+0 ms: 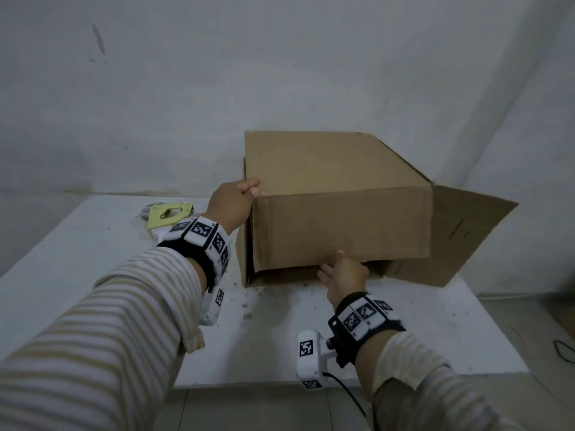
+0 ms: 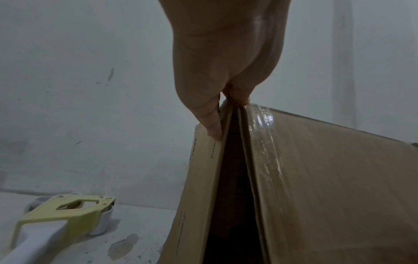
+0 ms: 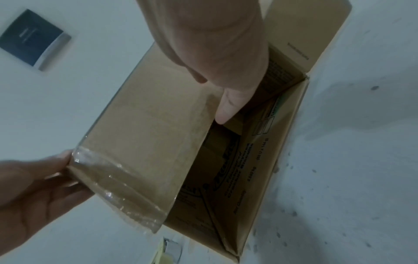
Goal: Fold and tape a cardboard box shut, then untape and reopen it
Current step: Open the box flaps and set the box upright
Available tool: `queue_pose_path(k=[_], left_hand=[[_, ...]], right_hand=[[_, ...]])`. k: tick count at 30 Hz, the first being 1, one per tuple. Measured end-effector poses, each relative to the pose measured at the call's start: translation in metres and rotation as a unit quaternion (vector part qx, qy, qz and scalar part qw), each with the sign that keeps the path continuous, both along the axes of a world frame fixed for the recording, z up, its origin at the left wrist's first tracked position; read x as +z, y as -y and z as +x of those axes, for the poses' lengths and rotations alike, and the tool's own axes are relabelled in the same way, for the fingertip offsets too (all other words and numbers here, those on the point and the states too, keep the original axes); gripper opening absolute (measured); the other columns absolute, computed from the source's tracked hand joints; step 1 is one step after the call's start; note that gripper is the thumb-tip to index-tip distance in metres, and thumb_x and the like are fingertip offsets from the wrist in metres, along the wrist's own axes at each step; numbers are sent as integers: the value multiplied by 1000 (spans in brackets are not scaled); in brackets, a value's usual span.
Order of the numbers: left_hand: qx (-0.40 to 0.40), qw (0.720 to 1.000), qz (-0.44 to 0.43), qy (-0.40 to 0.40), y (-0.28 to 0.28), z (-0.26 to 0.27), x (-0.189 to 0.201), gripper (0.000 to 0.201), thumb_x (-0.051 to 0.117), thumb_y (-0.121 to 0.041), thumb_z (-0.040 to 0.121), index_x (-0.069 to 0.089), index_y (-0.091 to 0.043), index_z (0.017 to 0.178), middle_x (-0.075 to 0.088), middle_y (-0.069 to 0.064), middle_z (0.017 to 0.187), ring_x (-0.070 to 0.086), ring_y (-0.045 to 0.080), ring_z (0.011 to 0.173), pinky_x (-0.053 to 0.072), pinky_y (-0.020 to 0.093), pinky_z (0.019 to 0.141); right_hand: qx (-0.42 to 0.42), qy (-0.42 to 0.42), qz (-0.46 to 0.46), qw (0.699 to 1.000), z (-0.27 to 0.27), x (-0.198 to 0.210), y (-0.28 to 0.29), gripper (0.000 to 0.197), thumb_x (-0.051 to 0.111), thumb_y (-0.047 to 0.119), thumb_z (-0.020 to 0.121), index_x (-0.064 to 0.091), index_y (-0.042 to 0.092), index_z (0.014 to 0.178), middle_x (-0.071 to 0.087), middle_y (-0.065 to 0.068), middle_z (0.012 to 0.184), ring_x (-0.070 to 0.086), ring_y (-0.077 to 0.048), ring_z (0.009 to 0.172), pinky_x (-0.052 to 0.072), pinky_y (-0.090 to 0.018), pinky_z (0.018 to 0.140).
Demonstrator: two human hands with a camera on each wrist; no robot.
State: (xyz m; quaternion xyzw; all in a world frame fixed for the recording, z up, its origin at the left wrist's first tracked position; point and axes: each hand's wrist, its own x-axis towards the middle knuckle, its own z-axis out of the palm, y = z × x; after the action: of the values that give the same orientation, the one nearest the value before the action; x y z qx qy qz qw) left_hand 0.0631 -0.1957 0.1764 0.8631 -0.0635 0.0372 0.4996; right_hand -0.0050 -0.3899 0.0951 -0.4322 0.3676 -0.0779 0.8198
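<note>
While the cardboard box (image 1: pixel 336 194) is lying on its side on the white table (image 1: pixel 93 253), the left hand (image 1: pixel 231 202) is pinching its upper left corner, and the right hand (image 1: pixel 342 272), fingers straight, is touching the front flap's (image 1: pixel 342 231) lower edge.

We count one cardboard box (image 1: pixel 336 194) on one white table (image 1: pixel 93 275), with one side flap (image 1: pixel 466 231) swung out at its right. We see one yellow tape dispenser (image 1: pixel 166 214), two hands, the left hand (image 1: pixel 231 202) and the right hand (image 1: pixel 342 275), and one dark blue booklet (image 3: pixel 34 38) on the wall.
</note>
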Motion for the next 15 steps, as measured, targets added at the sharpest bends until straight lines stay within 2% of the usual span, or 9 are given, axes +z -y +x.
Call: queue_pose_path(k=[2,5,9,12,15], left_hand=[[0,1000,12,3,0,-1,2,37,45,-20,99,53,-14,135,48,6,144,43,19,134,25,16,103],[0,1000,23,2,0,-1,5,37,43,-17,99,54,-13,134,49,8,144,43,21,134,27,20,107],[-3,1000,11,-8,1,-2,9,36,41,-13,100,54,-10,134,47,10,145,42,26,134,30,32,115],[-14,999,-24,-18,2,-4,10,36,39,-9,100,54,-7,133,45,12,145,42,30,133,34,43,113],[-12,999,-40,-23,2,-6,10,36,36,-9,101,54,-7,132,43,12,146,41,31,134,33,42,114]], right_hand=[[-31,-16,-7,999,-7,-2,7,43,48,21,97,41,2,135,56,-22,126,64,-31,90,55,-38,73],[-47,-23,-30,998,-17,1,14,41,42,35,98,47,6,127,63,-20,105,66,-25,70,54,-33,60],[-83,6,-94,992,-27,15,20,31,41,35,95,54,13,111,68,-17,89,60,-19,43,46,-24,41],[-113,54,-108,986,-35,39,25,22,42,26,89,58,13,97,63,-12,78,53,-19,39,39,-21,38],[-123,114,-147,975,-37,75,28,16,43,20,87,56,14,81,58,-11,71,50,-21,40,36,-19,35]])
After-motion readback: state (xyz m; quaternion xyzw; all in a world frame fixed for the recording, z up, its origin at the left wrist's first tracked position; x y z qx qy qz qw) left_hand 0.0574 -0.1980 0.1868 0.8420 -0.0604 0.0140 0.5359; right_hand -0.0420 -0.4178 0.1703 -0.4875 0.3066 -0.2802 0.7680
